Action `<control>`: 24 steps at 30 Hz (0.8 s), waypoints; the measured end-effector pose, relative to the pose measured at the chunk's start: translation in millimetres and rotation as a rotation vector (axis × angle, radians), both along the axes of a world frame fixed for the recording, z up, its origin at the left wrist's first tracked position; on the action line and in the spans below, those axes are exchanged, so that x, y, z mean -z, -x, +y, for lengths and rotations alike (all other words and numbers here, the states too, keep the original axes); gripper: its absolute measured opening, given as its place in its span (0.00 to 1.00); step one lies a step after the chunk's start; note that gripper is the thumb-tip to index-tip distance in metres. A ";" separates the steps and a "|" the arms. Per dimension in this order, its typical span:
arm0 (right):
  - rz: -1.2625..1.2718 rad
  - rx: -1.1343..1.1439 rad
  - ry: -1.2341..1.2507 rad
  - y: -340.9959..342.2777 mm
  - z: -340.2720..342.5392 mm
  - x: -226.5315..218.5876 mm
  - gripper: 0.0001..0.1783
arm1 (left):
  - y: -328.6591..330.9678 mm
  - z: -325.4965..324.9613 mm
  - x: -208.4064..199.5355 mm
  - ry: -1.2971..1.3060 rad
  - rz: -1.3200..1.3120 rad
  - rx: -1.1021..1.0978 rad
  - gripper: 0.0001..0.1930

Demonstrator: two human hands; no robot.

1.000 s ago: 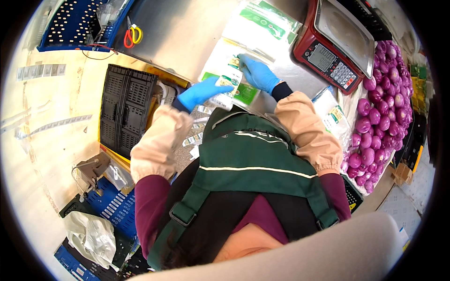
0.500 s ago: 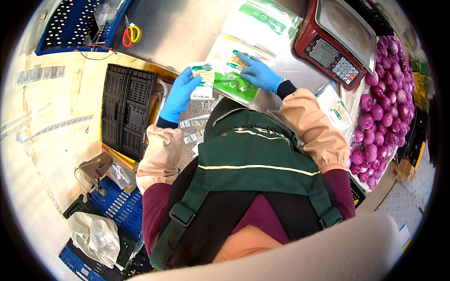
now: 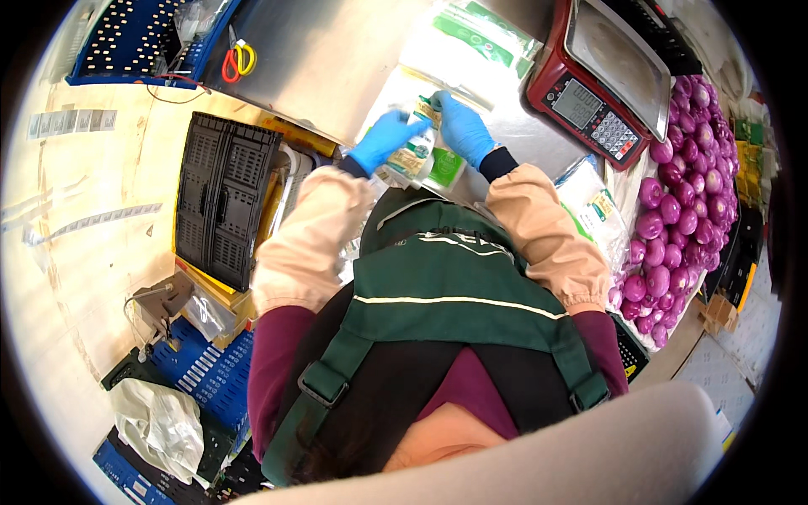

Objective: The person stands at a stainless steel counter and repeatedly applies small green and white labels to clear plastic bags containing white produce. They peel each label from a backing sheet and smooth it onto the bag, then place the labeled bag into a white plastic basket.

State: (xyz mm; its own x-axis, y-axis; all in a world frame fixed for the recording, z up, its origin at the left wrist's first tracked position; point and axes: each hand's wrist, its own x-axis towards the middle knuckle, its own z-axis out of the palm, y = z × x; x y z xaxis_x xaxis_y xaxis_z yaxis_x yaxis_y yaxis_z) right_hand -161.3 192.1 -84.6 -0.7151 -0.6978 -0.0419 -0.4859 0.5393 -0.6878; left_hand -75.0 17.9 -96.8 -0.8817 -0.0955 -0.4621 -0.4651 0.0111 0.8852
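My left hand (image 3: 385, 140), in a blue glove and a little blurred, is closed on a strip of white, green and yellow labels (image 3: 411, 156). The strip hangs over a clear plastic bag with a green printed panel (image 3: 447, 167), which lies at the near edge of the steel table. To its right, my right hand (image 3: 468, 135), gloved alike, has thumb and fingers pinched at the strip's far end. Its fingertips partly cover the label edge there.
More green-and-white bags (image 3: 484, 35) lie beyond my hands. A red weighing scale (image 3: 593, 93) stands right, beside heaped red onions (image 3: 686, 210). Scissors (image 3: 239, 61) and a blue crate (image 3: 139, 42) are at the far left; black folded crates (image 3: 225, 198) stand nearer.
My left hand has moved right with the labels, from beside the bag to over it. My right hand has drawn slightly left and now pinches instead of pressing on the bag.
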 end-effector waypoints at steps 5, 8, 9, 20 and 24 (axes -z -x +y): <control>-0.069 -0.430 0.023 1.2 22.1 -17.2 0.31 | -82.7 -36.3 -90.0 -0.329 -0.257 0.272 0.23; 0.080 -0.465 0.017 -4.9 25.7 -4.6 0.27 | -103.3 -48.7 -92.1 -0.340 -0.149 0.013 0.20; -0.009 -0.398 0.038 -8.9 24.7 -8.5 0.18 | -106.5 -48.8 -91.5 -0.336 -0.065 -0.103 0.19; -0.321 0.508 0.277 35.7 11.5 -43.1 0.12 | -62.1 -32.5 -54.1 -0.367 0.139 -0.259 0.21; 0.411 0.459 0.721 58.2 5.2 -82.9 0.11 | -10.4 0.3 -27.6 -0.339 0.088 -0.375 0.14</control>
State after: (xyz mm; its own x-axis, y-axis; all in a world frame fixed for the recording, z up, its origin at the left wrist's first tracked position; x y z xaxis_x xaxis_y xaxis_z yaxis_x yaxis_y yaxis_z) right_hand -219.5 197.3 -1.7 -0.7886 -0.1039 0.6060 -0.6105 0.2497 -0.7516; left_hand -64.6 18.1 -69.1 -0.8524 -0.2705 -0.4475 -0.3056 -0.4366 0.8462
